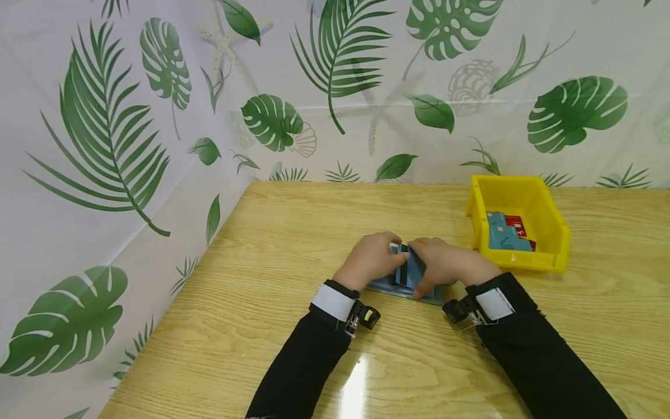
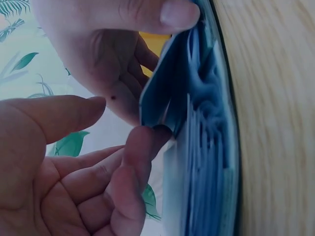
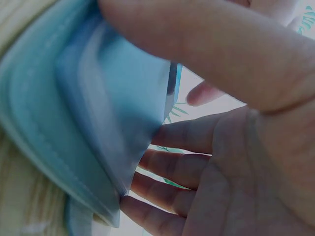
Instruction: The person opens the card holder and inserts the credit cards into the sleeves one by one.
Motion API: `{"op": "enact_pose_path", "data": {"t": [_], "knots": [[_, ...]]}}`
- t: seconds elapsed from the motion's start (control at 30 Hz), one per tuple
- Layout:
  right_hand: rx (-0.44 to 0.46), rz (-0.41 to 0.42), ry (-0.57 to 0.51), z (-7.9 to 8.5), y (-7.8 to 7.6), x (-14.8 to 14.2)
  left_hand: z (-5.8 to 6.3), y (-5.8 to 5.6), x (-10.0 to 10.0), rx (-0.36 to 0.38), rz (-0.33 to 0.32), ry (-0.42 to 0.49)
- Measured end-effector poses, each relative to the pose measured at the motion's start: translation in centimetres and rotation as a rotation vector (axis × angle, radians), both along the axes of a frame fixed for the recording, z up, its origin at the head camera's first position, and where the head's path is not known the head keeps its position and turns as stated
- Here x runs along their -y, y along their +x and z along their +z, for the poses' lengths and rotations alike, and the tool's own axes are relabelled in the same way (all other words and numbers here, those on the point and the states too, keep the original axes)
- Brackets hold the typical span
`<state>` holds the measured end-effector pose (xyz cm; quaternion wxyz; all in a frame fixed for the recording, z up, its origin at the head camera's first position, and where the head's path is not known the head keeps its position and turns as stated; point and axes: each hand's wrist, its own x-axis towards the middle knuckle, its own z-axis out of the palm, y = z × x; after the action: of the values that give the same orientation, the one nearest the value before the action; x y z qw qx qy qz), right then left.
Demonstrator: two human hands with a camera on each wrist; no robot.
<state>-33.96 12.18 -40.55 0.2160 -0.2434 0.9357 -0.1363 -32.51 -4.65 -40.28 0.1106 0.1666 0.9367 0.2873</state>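
A blue card holder with stacked sleeves lies spread on the wooden table, between both hands. My right hand holds its right side, thumb across the front and fingers behind the sleeves, as the right wrist view also shows. From the left, my left hand reaches to the holder. In the left wrist view, a left fingertip touches the edge of a lifted blue sleeve, while the left thumb stands apart from it. Dark stripes cross the holder's middle. Whether a card is between the left fingers is hidden.
To the right and behind the right hand stands a yellow bin with several blue and red cards inside. A leaf-patterned cloth hangs along the table's back and left edges. Each wrist carries a small camera.
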Motion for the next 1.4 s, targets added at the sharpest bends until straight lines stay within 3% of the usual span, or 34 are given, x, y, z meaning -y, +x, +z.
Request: {"op": "enact_pose_path", "data": {"t": [0.33,0.5,0.63,0.8,0.9,1.03,1.23,1.4], "knots": [[-0.013,0.030,-0.103,0.1,-0.1,-0.3,0.6,1.1,-1.5,-0.086,-0.146,-0.206],[0.011,0.038,-0.097,0.1,-0.2,-0.3,0.6,0.8,-0.6,0.018,-0.178,-0.099],[0.038,0.012,-0.067,0.0,-0.2,-0.1,0.4,0.0,1.1,0.088,-0.128,0.014],[0.038,-0.029,-0.032,-0.9,-0.7,0.0,-0.6,-1.1,3.7,0.067,0.047,0.077],[0.035,-0.037,-0.027,-0.7,-0.5,0.1,-1.1,-1.4,4.9,0.101,0.117,0.089],[0.008,-0.064,-0.009,0.4,0.3,0.6,-1.1,-1.5,5.1,0.147,0.113,0.060],[-0.058,-0.048,-0.004,0.8,0.4,0.7,-1.2,-1.8,4.3,0.073,0.081,-0.050],[-0.061,-0.056,-0.065,1.3,0.2,0.2,-1.2,-1.9,4.0,0.072,0.084,-0.089]]}}
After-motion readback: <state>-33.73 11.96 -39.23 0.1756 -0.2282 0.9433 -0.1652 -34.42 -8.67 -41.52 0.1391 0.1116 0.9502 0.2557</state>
